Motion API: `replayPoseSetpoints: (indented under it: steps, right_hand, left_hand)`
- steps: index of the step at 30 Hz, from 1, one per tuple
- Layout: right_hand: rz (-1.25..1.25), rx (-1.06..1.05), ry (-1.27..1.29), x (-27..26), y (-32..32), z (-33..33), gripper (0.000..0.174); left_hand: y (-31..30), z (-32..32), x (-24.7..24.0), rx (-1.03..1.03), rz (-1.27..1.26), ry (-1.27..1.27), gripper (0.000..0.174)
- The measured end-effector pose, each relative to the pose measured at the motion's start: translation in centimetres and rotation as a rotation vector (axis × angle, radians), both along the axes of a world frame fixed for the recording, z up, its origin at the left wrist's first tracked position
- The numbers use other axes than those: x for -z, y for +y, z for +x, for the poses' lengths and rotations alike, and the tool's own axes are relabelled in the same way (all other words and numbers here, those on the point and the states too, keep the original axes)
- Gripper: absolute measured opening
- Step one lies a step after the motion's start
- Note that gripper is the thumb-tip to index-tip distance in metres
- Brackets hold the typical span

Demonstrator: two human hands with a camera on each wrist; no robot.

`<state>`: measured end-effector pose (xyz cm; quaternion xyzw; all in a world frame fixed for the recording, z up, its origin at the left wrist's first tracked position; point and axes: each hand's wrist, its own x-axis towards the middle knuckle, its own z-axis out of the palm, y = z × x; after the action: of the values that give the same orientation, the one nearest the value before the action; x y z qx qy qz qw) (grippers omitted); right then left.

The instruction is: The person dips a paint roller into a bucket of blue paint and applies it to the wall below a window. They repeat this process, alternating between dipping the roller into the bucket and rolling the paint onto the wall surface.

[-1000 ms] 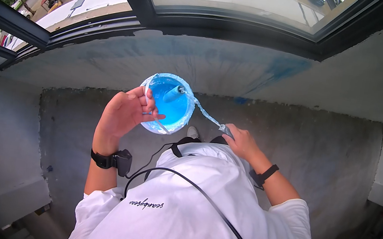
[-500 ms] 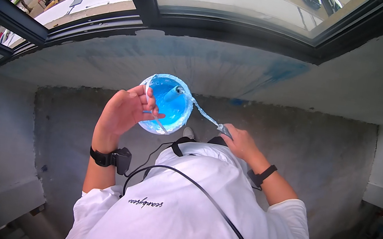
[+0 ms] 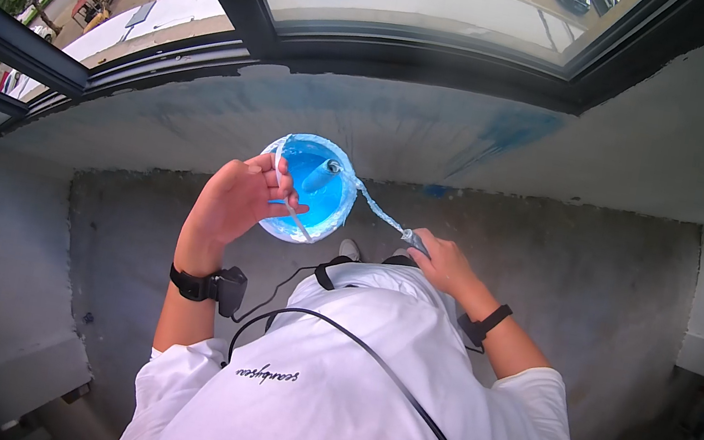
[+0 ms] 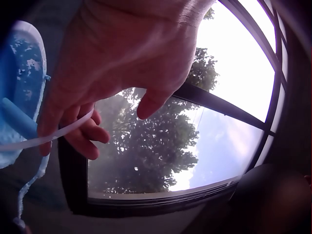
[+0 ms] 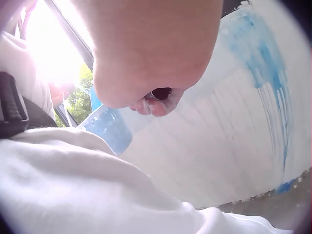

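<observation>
A white paint bucket [image 3: 307, 141] with blue paint inside hangs in front of the person, below the window. My left hand [image 3: 238, 197] has its fingers hooked through the white bucket handle [image 3: 302, 228]; in the left wrist view this strap [image 4: 66, 130] crosses the fingers. Inside the bucket a blue-coated paint roller [image 3: 319, 177] leans with its end up by the far right rim. Its paint-crusted rod [image 3: 382, 212] runs out over the rim to my right hand [image 3: 448, 266], which grips the grey handle [image 3: 414, 240]. From the right wrist, the handle's dark end [image 5: 162, 93] shows within the fist.
A dark-framed window [image 3: 432, 65] spans the wall ahead. The wall below it carries a blue paint patch with drips [image 3: 518, 131]. Bare concrete floor [image 3: 572, 283] lies underneath, with shoes [image 3: 349, 248] near the bucket. A black cable [image 3: 386, 354] crosses the white shirt.
The head view shifts slightly back and forth. Both hands keep their holds, and the bucket and roller stay almost the same.
</observation>
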<state>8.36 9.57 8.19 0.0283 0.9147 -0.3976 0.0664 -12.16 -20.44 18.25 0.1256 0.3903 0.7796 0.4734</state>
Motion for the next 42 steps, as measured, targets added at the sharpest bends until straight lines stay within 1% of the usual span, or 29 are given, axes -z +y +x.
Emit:
replayPoseSetpoints:
  steps: [3, 5, 8, 11, 13, 16, 19, 21, 22, 23, 25, 26, 28, 29, 31, 33, 35, 42]
  right_hand:
    - [-0.018, 0.006, 0.030, -0.2, -0.1, 0.0, 0.026]
    - [-0.030, 0.004, 0.027, -0.3, -0.3, 0.2, 0.026]
    - [-0.006, 0.020, 0.043, -0.8, -0.7, 0.2, 0.026]
    - [0.024, 0.073, 0.002, -0.5, -1.8, 1.0, 0.026]
    - [-0.002, 0.102, 0.085, -0.2, -2.2, 1.1, 0.026]
    - [0.012, 0.124, 0.092, -0.9, -2.9, 1.5, 0.026]
    - [0.054, 0.135, 0.069, -1.6, -3.5, 2.0, 0.026]
    - [0.050, 0.141, 0.068, -1.2, -4.0, 2.3, 0.026]
    - [0.047, 0.159, 0.058, -0.9, -4.1, 2.4, 0.026]
    - [0.049, 0.139, 0.072, -0.7, -4.2, 2.5, 0.026]
    - [0.012, 0.165, 0.019, -0.2, -3.8, 2.1, 0.027]
    - [0.020, 0.132, 0.038, 0.1, -3.6, 1.9, 0.027]
    - [0.038, 0.152, 0.099, 0.6, -3.5, 1.6, 0.027]
    - [0.041, 0.113, 0.121, 0.7, -3.3, 1.3, 0.027]
    - [0.051, 0.160, 0.080, 0.4, -3.1, 0.8, 0.026]
    - [0.047, 0.123, 0.106, -0.2, -2.7, 0.6, 0.026]
    - [0.041, 0.105, 0.118, -0.3, -2.4, 0.2, 0.026]
    - [0.035, 0.074, 0.092, -0.6, -2.0, -0.2, 0.026]
  left_hand:
    - [0.2, 0.0, -0.3, 0.007, 0.014, 0.008, 0.048]
    - [0.4, 0.3, -0.8, -0.025, -0.007, -0.008, 0.048]
    - [-0.1, 0.0, -0.3, 0.010, 0.020, -0.050, 0.047]
    - [-0.8, -0.4, 0.3, 0.065, 0.044, -0.026, 0.046]
    - [-1.0, -0.6, 0.6, 0.084, 0.044, -0.012, 0.045]
    - [-1.1, -0.6, 0.4, 0.105, 0.054, -0.025, 0.043]
    - [-0.9, -0.4, -0.4, 0.051, 0.044, -0.045, 0.041]
    - [-1.2, -1.0, -0.1, 0.121, 0.029, -0.036, 0.039]
    - [-1.1, -0.7, -0.4, 0.097, 0.031, -0.049, 0.035]
    - [-1.2, -0.7, -0.3, 0.078, 0.035, -0.035, 0.035]
    - [-1.2, -1.0, 0.5, 0.097, 0.001, -0.019, 0.041]
    - [-1.3, -1.0, 0.6, 0.102, -0.006, 0.003, 0.037]
    - [-1.5, -0.8, 0.3, 0.085, 0.001, -0.012, 0.036]
    - [-1.5, -0.9, 0.6, 0.078, 0.018, -0.020, 0.036]
    - [-1.6, -0.8, 0.5, 0.069, 0.026, -0.035, 0.036]
    - [-1.5, -0.5, -0.3, 0.044, 0.045, -0.031, 0.034]
    - [-1.3, -0.6, 0.0, 0.057, 0.008, -0.039, 0.033]
    - [-1.3, 0.0, 0.2, 0.029, 0.005, -0.010, 0.036]
